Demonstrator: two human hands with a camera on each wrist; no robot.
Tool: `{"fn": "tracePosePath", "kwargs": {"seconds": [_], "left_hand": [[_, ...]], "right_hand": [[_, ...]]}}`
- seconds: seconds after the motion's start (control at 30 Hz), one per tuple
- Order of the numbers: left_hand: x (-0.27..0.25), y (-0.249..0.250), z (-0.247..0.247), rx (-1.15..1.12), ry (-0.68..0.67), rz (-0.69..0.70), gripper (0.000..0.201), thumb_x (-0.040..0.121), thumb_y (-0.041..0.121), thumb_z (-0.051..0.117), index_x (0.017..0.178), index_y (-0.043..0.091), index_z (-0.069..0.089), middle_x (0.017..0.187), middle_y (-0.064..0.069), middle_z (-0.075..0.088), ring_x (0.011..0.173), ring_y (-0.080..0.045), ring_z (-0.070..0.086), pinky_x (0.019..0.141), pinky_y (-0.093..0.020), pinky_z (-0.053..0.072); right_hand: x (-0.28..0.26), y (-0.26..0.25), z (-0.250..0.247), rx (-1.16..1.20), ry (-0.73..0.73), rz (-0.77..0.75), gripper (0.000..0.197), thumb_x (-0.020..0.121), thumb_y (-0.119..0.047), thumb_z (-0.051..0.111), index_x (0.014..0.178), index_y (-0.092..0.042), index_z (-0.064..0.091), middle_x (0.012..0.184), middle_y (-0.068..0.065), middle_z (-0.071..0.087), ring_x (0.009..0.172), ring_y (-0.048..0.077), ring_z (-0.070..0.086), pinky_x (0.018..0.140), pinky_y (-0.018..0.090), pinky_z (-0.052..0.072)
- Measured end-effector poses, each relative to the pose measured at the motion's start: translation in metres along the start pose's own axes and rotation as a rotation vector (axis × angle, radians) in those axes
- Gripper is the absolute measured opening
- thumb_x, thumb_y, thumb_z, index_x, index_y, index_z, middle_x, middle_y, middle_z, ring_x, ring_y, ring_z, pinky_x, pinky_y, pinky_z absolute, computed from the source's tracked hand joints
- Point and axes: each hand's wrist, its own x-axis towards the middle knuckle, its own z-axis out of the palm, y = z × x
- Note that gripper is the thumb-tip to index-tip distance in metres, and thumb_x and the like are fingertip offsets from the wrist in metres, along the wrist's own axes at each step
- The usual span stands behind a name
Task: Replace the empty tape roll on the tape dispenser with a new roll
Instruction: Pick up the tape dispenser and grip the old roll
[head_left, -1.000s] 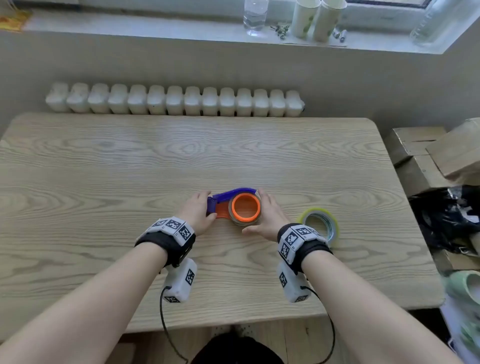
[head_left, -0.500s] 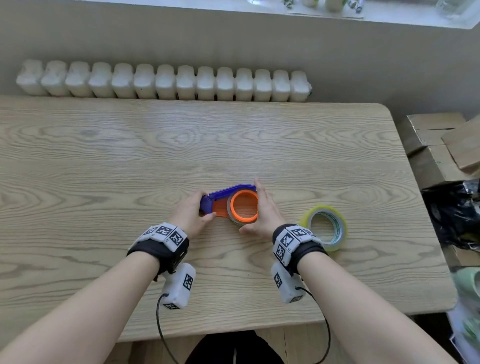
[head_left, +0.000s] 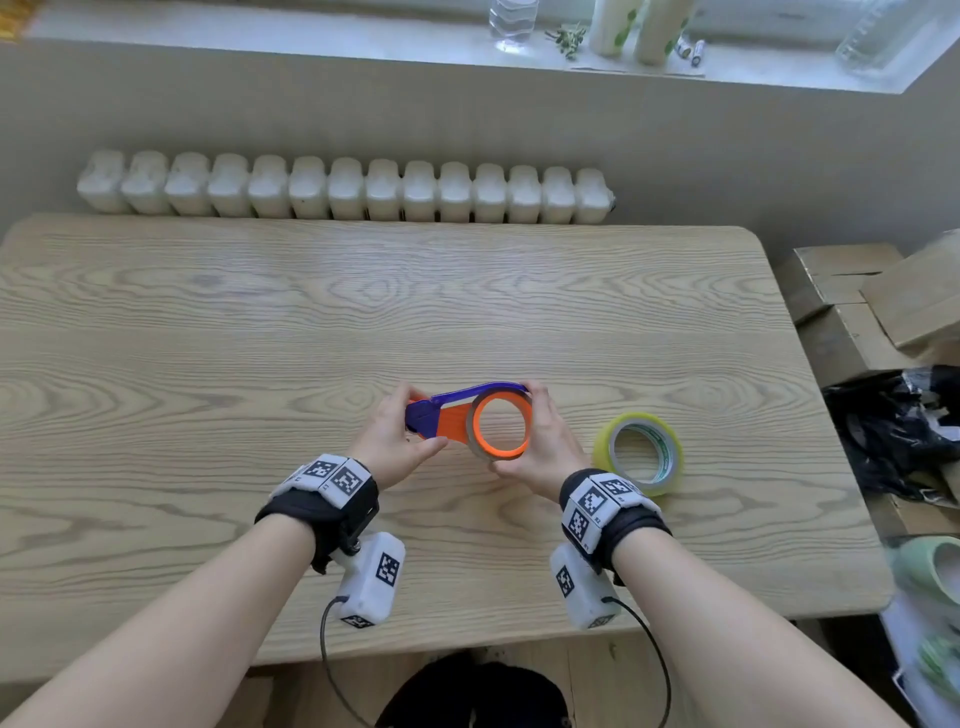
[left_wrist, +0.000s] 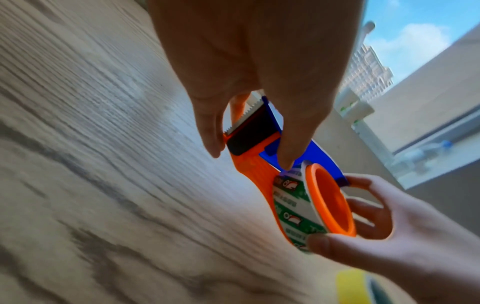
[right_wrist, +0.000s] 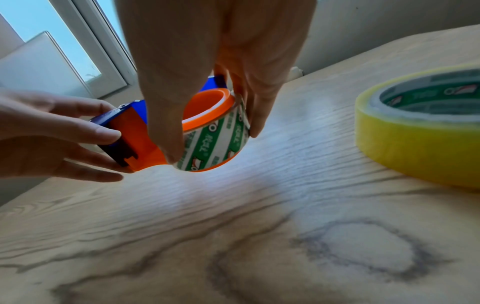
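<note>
An orange and blue tape dispenser (head_left: 453, 420) is held just above the wooden table (head_left: 260, 322). My left hand (head_left: 387, 441) pinches its blue cutter end (left_wrist: 249, 131), thumb below and fingers above. My right hand (head_left: 540, 447) curls round the empty roll (right_wrist: 218, 142), a white core with green print seated on the orange hub (left_wrist: 327, 203). A full yellow tape roll (head_left: 640, 453) lies flat on the table to the right of my right hand, also close in the right wrist view (right_wrist: 420, 131).
A white radiator (head_left: 343, 189) runs behind the table's far edge. Cardboard boxes (head_left: 872, 301) and a black bag (head_left: 904, 431) crowd the floor on the right. Bottles and cups stand on the windowsill (head_left: 571, 36).
Both hands have lifted the dispenser off the table and tilted it, so the hub's opening faces me more squarely. The yellow roll has stayed put.
</note>
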Motion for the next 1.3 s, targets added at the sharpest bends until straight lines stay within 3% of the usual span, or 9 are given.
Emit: {"fn": "tracePosePath", "kwargs": {"seconds": [0.2, 0.43, 0.57, 0.7, 0.8, 1.0, 1.13, 1.23, 1.3], "left_hand": [[-0.019, 0.042, -0.008, -0.170, 0.054, -0.078, 0.036, 0.079, 0.032, 0.069, 0.103, 0.015, 0.048, 0.085, 0.000, 0.061, 0.072, -0.012, 0.057, 0.068, -0.022, 0.044], [-0.019, 0.079, -0.014, -0.162, 0.108, -0.157, 0.037, 0.079, 0.052, 0.060, 0.091, 0.017, 0.058, 0.073, 0.003, 0.064, 0.078, -0.021, 0.060, 0.085, -0.043, 0.049], [-0.019, 0.102, -0.013, -0.100, 0.121, -0.149, 0.072, 0.059, 0.072, 0.054, 0.089, 0.008, 0.064, 0.064, -0.002, 0.063, 0.070, -0.025, 0.061, 0.075, -0.043, 0.051], [-0.013, 0.117, -0.014, -0.078, 0.167, -0.137, 0.056, 0.073, 0.061, 0.057, 0.071, 0.005, 0.061, 0.061, -0.007, 0.059, 0.057, -0.023, 0.051, 0.065, -0.036, 0.042], [-0.009, 0.123, -0.018, -0.055, 0.202, -0.138, 0.060, 0.069, 0.066, 0.053, 0.065, 0.006, 0.062, 0.057, -0.006, 0.060, 0.055, -0.022, 0.051, 0.063, -0.035, 0.042], [-0.007, 0.138, -0.030, 0.042, 0.218, -0.124, 0.055, 0.088, 0.050, 0.047, 0.046, 0.015, 0.048, 0.047, 0.001, 0.047, 0.048, -0.017, 0.043, 0.053, -0.029, 0.032], [-0.003, 0.132, -0.035, 0.026, 0.191, -0.088, 0.049, 0.088, 0.051, 0.047, 0.056, 0.015, 0.056, 0.054, -0.001, 0.055, 0.056, -0.019, 0.050, 0.062, -0.031, 0.039], [-0.001, 0.124, -0.037, -0.050, 0.175, -0.049, 0.023, 0.088, 0.046, 0.050, 0.083, 0.027, 0.062, 0.069, 0.001, 0.064, 0.066, -0.015, 0.059, 0.073, -0.033, 0.046], [-0.001, 0.121, -0.038, -0.099, 0.159, -0.038, 0.015, 0.090, 0.041, 0.051, 0.082, 0.032, 0.061, 0.074, -0.001, 0.064, 0.069, -0.016, 0.059, 0.074, -0.033, 0.046]], "right_hand": [[-0.018, -0.016, -0.027, -0.009, 0.055, -0.075, 0.105, 0.056, -0.020, 0.083, 0.141, -0.013, 0.022, 0.134, 0.005, 0.044, 0.124, 0.019, 0.045, 0.093, 0.022, 0.036], [-0.023, -0.025, -0.072, -0.046, 0.054, -0.199, 0.101, 0.056, -0.023, 0.083, 0.138, -0.018, 0.023, 0.127, 0.004, 0.050, 0.112, 0.024, 0.054, 0.082, 0.027, 0.041], [-0.019, -0.029, -0.095, -0.076, 0.054, -0.244, 0.103, 0.057, -0.023, 0.083, 0.140, -0.021, 0.021, 0.128, 0.003, 0.049, 0.113, 0.022, 0.053, 0.080, 0.026, 0.040], [-0.013, -0.033, -0.107, -0.074, 0.064, -0.294, 0.108, 0.058, -0.021, 0.084, 0.143, -0.016, 0.017, 0.130, 0.006, 0.046, 0.119, 0.023, 0.049, 0.092, 0.026, 0.040], [-0.009, -0.036, -0.110, -0.045, 0.074, -0.285, 0.114, 0.058, -0.020, 0.084, 0.145, -0.014, 0.010, 0.139, 0.008, 0.042, 0.127, 0.023, 0.044, 0.098, 0.024, 0.035], [-0.003, -0.041, -0.110, -0.025, 0.083, -0.274, 0.117, 0.059, -0.021, 0.085, 0.145, -0.011, 0.005, 0.137, 0.004, 0.043, 0.126, 0.021, 0.046, 0.098, 0.025, 0.038], [0.001, -0.044, -0.108, -0.032, 0.082, -0.272, 0.115, 0.058, -0.022, 0.086, 0.145, -0.011, 0.011, 0.140, 0.007, 0.043, 0.128, 0.022, 0.044, 0.103, 0.029, 0.038], [0.002, -0.046, -0.105, -0.052, 0.087, -0.288, 0.108, 0.058, -0.023, 0.086, 0.143, -0.010, 0.020, 0.139, 0.008, 0.043, 0.128, 0.022, 0.043, 0.103, 0.026, 0.035], [0.002, -0.046, -0.102, -0.066, 0.086, -0.295, 0.106, 0.059, -0.024, 0.085, 0.143, -0.009, 0.023, 0.138, 0.008, 0.043, 0.128, 0.022, 0.042, 0.103, 0.026, 0.034]]}}
